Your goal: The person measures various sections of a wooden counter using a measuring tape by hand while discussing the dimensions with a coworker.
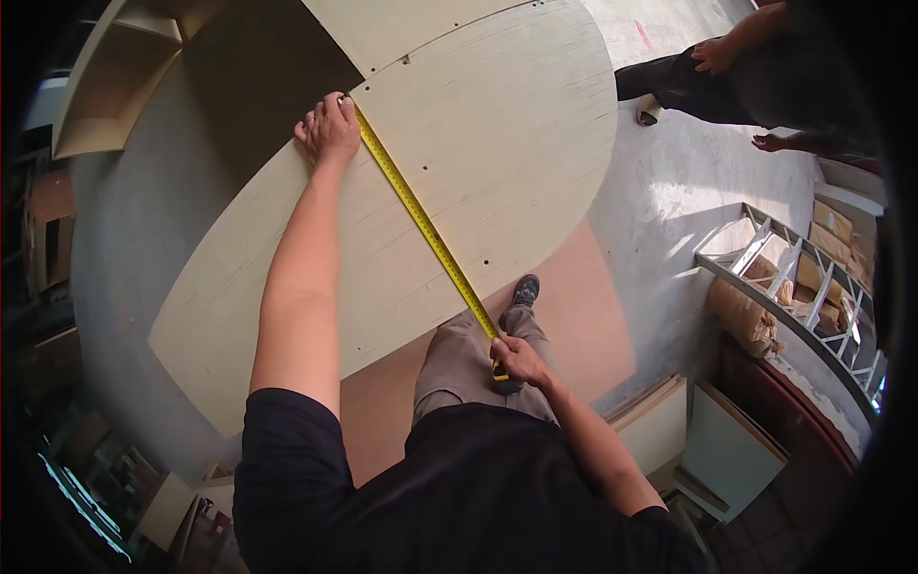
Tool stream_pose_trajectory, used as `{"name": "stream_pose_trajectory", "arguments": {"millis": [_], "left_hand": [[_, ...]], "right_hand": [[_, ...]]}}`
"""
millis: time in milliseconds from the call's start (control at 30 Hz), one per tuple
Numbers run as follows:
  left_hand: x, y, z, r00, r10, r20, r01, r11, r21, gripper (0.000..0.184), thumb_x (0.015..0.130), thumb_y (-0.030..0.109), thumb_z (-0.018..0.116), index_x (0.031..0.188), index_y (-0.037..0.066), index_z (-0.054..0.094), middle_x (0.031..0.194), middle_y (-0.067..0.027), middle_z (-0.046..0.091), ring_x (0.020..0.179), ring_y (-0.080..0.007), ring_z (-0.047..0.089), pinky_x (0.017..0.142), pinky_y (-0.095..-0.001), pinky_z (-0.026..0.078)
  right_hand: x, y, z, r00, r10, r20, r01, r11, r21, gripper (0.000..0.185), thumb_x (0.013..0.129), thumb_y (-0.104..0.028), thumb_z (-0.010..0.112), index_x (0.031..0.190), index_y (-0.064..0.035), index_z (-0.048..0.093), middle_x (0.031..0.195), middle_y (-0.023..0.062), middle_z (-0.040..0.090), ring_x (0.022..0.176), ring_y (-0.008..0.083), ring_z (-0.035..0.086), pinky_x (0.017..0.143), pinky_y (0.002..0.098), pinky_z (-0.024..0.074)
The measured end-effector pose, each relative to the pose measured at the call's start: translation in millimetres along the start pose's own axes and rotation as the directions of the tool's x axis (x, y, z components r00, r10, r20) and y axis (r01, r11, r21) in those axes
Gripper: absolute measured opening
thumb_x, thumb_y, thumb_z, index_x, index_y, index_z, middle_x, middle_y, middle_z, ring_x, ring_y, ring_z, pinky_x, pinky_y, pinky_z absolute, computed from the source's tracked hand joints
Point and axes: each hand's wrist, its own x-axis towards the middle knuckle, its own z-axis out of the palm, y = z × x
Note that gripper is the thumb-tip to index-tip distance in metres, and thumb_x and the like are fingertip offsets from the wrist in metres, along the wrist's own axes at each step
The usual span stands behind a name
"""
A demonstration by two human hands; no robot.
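Note:
A yellow tape measure (pixel 421 219) is stretched across a pale plywood panel (pixel 277 258) from its far edge to its near edge. At the far edge, my left hand (pixel 330 132) is closed over the tape's end, its fingers bent around the panel edge. My right hand (pixel 519 361) grips the black-and-yellow tape case just off the near edge, above my legs. The panel has a rounded right end and a few small dark holes. Its joint with another plywood piece (pixel 430 31) shows at the top.
Another person (pixel 736 72) stands at the upper right. A metal ladder (pixel 794 268) lies beside wrapped packages on the right. Boards (pixel 732 450) lean at the lower right. A wooden shelf unit (pixel 115 81) stands at the upper left. A brownish sheet (pixel 593 316) lies below the panel.

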Motion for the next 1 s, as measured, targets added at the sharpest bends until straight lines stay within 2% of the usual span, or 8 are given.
{"name": "stream_pose_trajectory", "arguments": {"millis": [133,267,333,533,700,800,833,1000], "left_hand": [[-1,-1,2,1.000,-0.008,0.023,0.008,1.000,-0.010,0.036,0.099,0.043,0.036,0.124,0.021,0.051,0.122,-0.0059,0.060,0.122,-0.0268,0.048,0.108,-0.0527,0.019],[4,0,-1,1.000,-0.003,0.020,0.003,1.000,-0.016,0.036,0.099,0.042,0.037,0.125,0.021,0.050,0.122,-0.0062,0.059,0.122,-0.0267,0.048,0.109,-0.0532,0.019],[-3,0,-1,0.999,-0.004,0.031,0.004,1.000,-0.014,0.035,0.099,0.041,0.037,0.125,0.020,0.050,0.122,-0.0064,0.059,0.122,-0.0265,0.048,0.109,-0.0533,0.019],[0,1,-4,1.000,-0.003,0.029,0.003,1.000,-0.022,0.033,0.099,0.040,0.039,0.124,0.020,0.050,0.119,-0.0071,0.060,0.121,-0.0265,0.048,0.109,-0.0533,0.019],[-2,1,-4,0.999,0.019,-0.047,-0.020,1.000,-0.016,0.031,0.099,0.039,0.041,0.120,0.020,0.053,0.113,-0.0065,0.062,0.114,-0.0262,0.052,0.105,-0.0525,0.024],[-2,3,-13,1.000,0.013,-0.003,-0.013,0.999,-0.030,0.031,0.098,0.039,0.042,0.120,0.020,0.053,0.111,-0.0066,0.061,0.113,-0.0262,0.052,0.105,-0.0512,0.025],[-2,3,-13,1.000,0.010,-0.009,-0.010,0.999,-0.032,0.030,0.098,0.039,0.043,0.120,0.020,0.053,0.109,-0.0066,0.061,0.111,-0.0262,0.052,0.104,-0.0503,0.026],[-3,4,-20,0.999,0.010,-0.031,-0.012,0.998,-0.068,0.032,0.098,0.038,0.043,0.119,0.017,0.054,0.111,-0.0069,0.062,0.112,-0.0266,0.052,0.105,-0.0501,0.025]], "right_hand": [[0,2,2,1.000,0.009,-0.020,-0.009,1.000,0.028,0.040,0.101,-0.035,0.046,0.082,-0.0023,0.059,0.071,0.0014,0.056,0.068,0.0108,0.052,0.063,0.0299,0.0445],[-3,-6,1,0.999,0.006,-0.040,-0.007,0.999,-0.031,0.040,0.101,-0.035,0.047,0.082,-0.0023,0.060,0.071,0.0024,0.057,0.068,0.0115,0.053,0.065,0.0297,0.0453],[-1,-4,0,0.998,0.054,-0.019,-0.055,0.998,-0.024,0.040,0.101,-0.036,0.046,0.083,-0.0023,0.061,0.072,0.0023,0.058,0.068,0.0115,0.053,0.066,0.0296,0.0455],[-3,-4,0,1.000,0.018,-0.024,-0.018,1.000,-0.022,0.039,0.101,-0.034,0.046,0.082,-0.0028,0.059,0.071,0.0002,0.055,0.068,0.0102,0.051,0.064,0.0293,0.0441],[-4,-7,0,1.000,0.019,0.001,-0.019,0.999,0.026,0.038,0.101,-0.034,0.046,0.083,-0.0031,0.059,0.072,-0.0002,0.055,0.068,0.0097,0.051,0.064,0.0281,0.0436],[-6,-11,0,0.999,0.041,0.000,-0.041,0.999,-0.004,0.038,0.101,-0.034,0.046,0.085,-0.0031,0.061,0.075,0.0013,0.059,0.070,0.0106,0.054,0.066,0.0280,0.0453],[-5,-10,-1,1.000,0.017,-0.008,-0.018,0.997,-0.073,0.039,0.101,-0.035,0.046,0.086,-0.0032,0.062,0.076,0.0023,0.060,0.072,0.0111,0.055,0.067,0.0280,0.0464],[-7,-15,-2,0.999,0.016,0.035,-0.014,0.998,-0.062,0.042,0.102,-0.038,0.044,0.090,-0.0035,0.063,0.081,0.0038,0.064,0.078,0.0123,0.059,0.073,0.0291,0.0487]]}}
